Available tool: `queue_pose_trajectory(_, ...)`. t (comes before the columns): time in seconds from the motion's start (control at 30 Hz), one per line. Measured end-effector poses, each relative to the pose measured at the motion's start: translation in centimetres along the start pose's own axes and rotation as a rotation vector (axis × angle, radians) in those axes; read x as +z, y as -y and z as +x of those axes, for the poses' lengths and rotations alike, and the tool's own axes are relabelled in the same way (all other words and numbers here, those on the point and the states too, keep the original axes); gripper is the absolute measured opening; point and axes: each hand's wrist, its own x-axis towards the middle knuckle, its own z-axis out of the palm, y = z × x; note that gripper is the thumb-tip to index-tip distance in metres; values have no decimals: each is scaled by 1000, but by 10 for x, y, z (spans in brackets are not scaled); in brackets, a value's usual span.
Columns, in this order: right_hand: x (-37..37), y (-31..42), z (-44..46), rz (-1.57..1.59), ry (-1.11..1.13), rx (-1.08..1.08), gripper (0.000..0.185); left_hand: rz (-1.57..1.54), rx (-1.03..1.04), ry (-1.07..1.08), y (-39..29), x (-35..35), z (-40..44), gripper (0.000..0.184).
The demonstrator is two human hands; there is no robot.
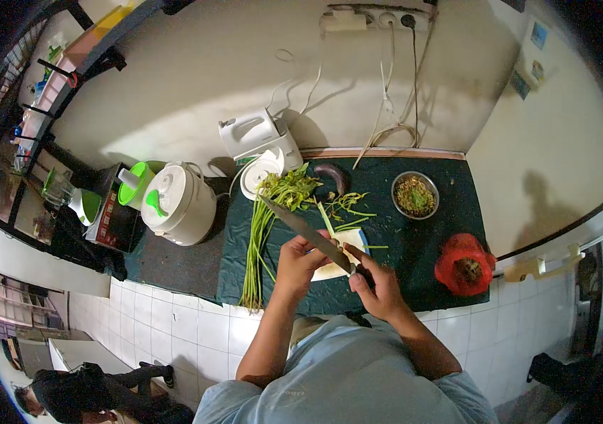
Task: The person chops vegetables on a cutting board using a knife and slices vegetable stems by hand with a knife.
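Note:
A large kitchen knife (305,226) slants up and left, its broad blade crossing in front of my left hand. Its handle end lies in the closed fingers of my right hand (378,286). My left hand (298,265) is closed behind the blade, and a pale green stalk (325,220) rises from its fingertips; the blade partly hides this grip. Under both hands lies a white cutting board (326,271) with a blue edge. Left of them is a bundle of long-stemmed leafy greens (258,261). Loose leafy sprigs (347,205) and cut stems (353,222) lie just beyond the board.
An eggplant (335,177) lies behind the greens. Rightward are a metal bowl (414,195) of chopped greens and a red plastic bag (460,265). A stand mixer (262,138), white rice cooker (181,205) and blender (79,201) stand left. A person (82,392) is at lower left.

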Motion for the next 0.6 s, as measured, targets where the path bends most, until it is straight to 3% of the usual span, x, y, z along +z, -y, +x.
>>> queue_pose_trajectory(0.23,-6,8,0,-1,66,69,50,38,33,-2,-5,7,-2,23)
queue_pose_trajectory(0.6,2,-4,-4,24,-36,34,49,167,75,-26,-3,4,-5,22)
